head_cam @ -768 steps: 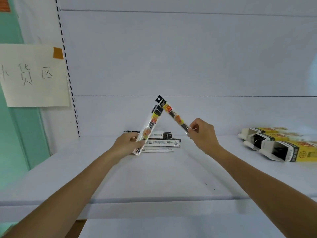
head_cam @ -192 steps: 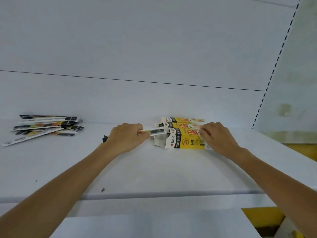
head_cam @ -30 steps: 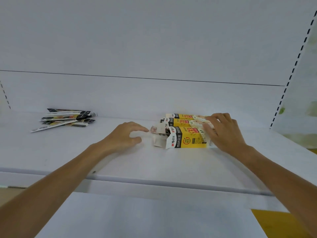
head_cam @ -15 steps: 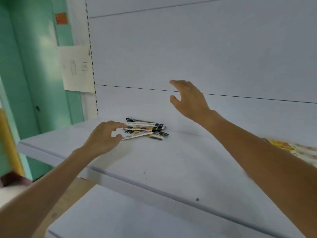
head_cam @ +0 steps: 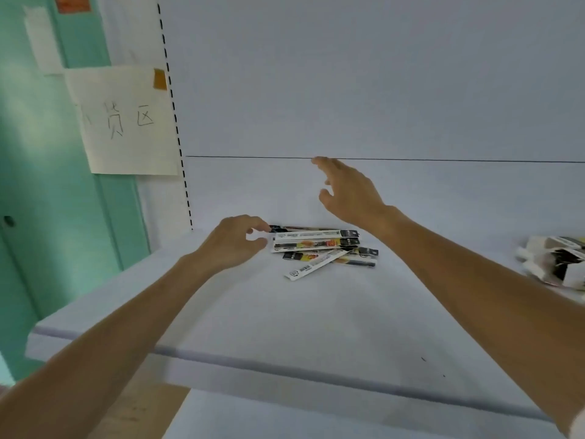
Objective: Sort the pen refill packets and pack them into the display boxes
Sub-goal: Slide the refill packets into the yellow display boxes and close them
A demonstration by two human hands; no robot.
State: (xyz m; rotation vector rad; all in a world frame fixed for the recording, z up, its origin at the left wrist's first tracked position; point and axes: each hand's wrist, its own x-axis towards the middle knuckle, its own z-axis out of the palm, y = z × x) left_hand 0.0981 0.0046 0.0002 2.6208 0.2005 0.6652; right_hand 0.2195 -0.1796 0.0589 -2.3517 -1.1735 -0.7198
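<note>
A loose pile of pen refill packets [head_cam: 319, 247], long and narrow with white, black and yellow print, lies at the back of the white shelf [head_cam: 285, 312]. My left hand [head_cam: 234, 242] hovers just left of the pile, fingers loosely curled, thumb and forefinger a little apart, holding nothing. My right hand [head_cam: 346, 193] is raised above the pile with relaxed fingers, also empty. The display boxes [head_cam: 554, 261], white and black with a bit of yellow, show blurred at the right edge.
A paper note [head_cam: 123, 118] with handwriting is taped to the wall at the left, beside a dashed upright slot strip [head_cam: 177, 122]. A green wall [head_cam: 47, 217] stands further left. The shelf's front edge [head_cam: 285, 369] runs below my forearms.
My view swung left from the display boxes to the packet pile. Both hands left the boxes; the left has moved in beside the pile, the right hangs above it.
</note>
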